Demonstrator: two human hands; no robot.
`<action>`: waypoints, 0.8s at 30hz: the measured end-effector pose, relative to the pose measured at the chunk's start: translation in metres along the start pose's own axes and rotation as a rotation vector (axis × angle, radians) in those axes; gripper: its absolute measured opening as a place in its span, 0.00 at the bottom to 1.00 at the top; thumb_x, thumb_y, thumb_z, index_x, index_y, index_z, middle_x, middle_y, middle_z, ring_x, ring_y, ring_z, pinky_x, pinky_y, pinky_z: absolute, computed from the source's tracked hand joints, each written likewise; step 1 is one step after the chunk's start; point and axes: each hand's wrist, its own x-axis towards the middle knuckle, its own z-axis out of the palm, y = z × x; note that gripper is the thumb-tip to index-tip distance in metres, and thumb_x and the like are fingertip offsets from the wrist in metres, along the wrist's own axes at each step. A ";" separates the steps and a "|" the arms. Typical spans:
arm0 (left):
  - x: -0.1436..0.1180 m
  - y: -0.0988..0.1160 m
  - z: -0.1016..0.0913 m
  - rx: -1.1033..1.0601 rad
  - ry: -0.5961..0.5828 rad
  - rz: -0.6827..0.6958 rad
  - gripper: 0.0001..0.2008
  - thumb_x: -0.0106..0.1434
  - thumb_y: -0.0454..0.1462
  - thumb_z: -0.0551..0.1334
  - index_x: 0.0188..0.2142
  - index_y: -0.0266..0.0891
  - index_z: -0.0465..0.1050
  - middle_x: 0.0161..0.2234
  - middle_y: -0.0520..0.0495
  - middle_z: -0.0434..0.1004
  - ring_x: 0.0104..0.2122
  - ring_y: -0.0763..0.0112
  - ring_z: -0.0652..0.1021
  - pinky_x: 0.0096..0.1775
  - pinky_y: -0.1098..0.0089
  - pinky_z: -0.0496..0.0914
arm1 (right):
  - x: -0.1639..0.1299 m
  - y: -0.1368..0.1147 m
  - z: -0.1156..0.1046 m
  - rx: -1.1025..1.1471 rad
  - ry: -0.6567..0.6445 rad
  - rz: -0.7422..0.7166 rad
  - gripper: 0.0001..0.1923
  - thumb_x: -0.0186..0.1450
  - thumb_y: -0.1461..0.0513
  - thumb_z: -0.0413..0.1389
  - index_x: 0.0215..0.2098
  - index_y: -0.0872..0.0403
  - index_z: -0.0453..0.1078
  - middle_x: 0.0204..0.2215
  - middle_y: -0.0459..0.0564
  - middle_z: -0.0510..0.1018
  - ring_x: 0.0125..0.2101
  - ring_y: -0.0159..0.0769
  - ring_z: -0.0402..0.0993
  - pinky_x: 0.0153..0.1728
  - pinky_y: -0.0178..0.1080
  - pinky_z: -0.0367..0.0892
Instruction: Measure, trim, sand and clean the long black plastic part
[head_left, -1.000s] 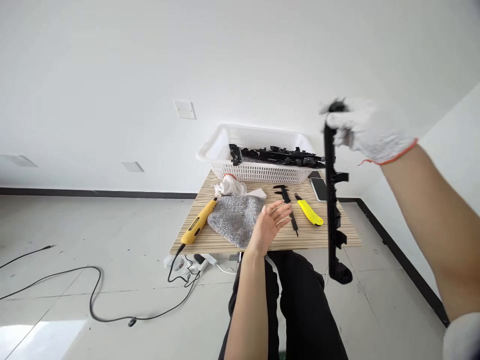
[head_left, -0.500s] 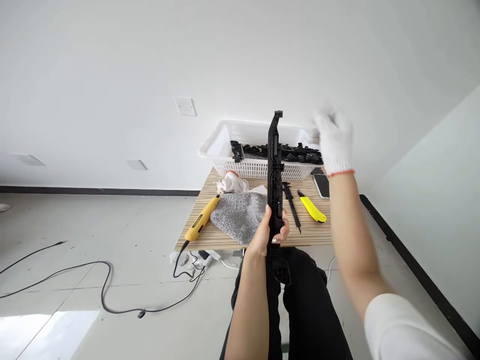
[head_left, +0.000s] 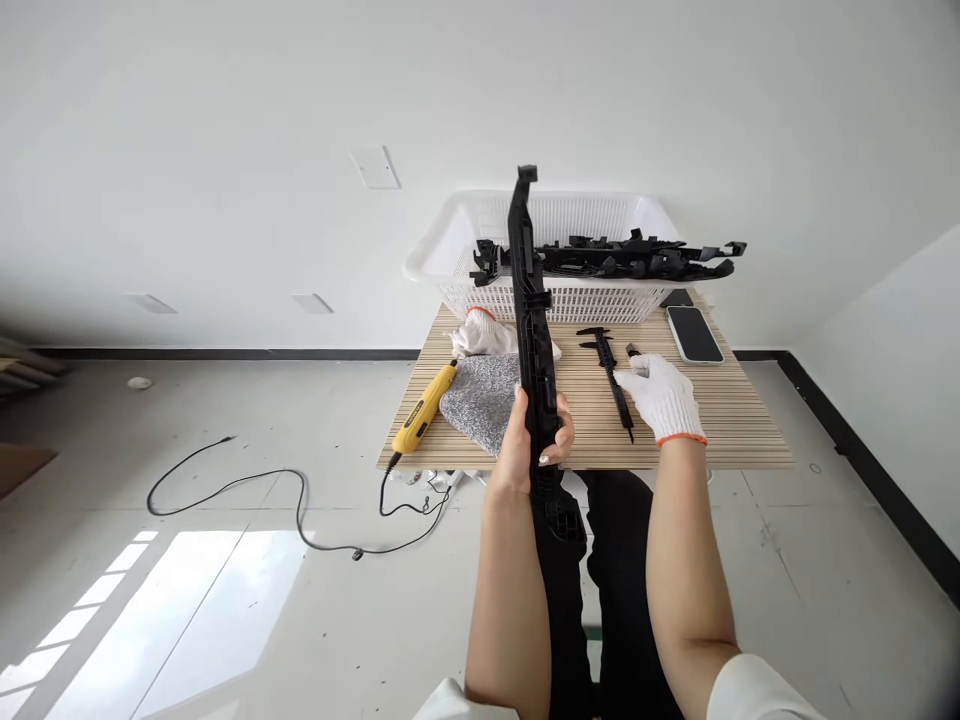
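My bare left hand (head_left: 531, 445) grips a long black plastic bracket (head_left: 534, 325) near its lower part, holding it almost upright over the front of the table. My right hand (head_left: 660, 395), in a white knit glove with an orange cuff, is closed over the utility knife (head_left: 632, 350) on the tabletop. Only the dark tip of the knife shows past the fingers; its yellow body is covered. Just left of the glove lies a black caliper (head_left: 609, 375).
Behind, a white plastic basket (head_left: 555, 300) carries several black plastic parts (head_left: 637, 258), some jutting over its right end. A grey cloth (head_left: 480, 395), a white glove (head_left: 484, 333), a yellow corded tool (head_left: 424, 410) and a phone (head_left: 694, 334) lie on the slatted table (head_left: 720, 430).
My right hand has come down from beside the basket's right end onto the utility knife. The bracket stays in my left hand, and the view has shifted.
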 end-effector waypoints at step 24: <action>0.006 -0.011 0.007 0.130 0.041 -0.036 0.30 0.63 0.63 0.55 0.41 0.38 0.70 0.24 0.52 0.70 0.16 0.79 0.66 0.23 0.73 0.71 | -0.013 0.006 -0.017 -0.288 -0.255 -0.140 0.14 0.67 0.52 0.48 0.38 0.49 0.71 0.32 0.52 0.78 0.35 0.45 0.76 0.34 0.42 0.68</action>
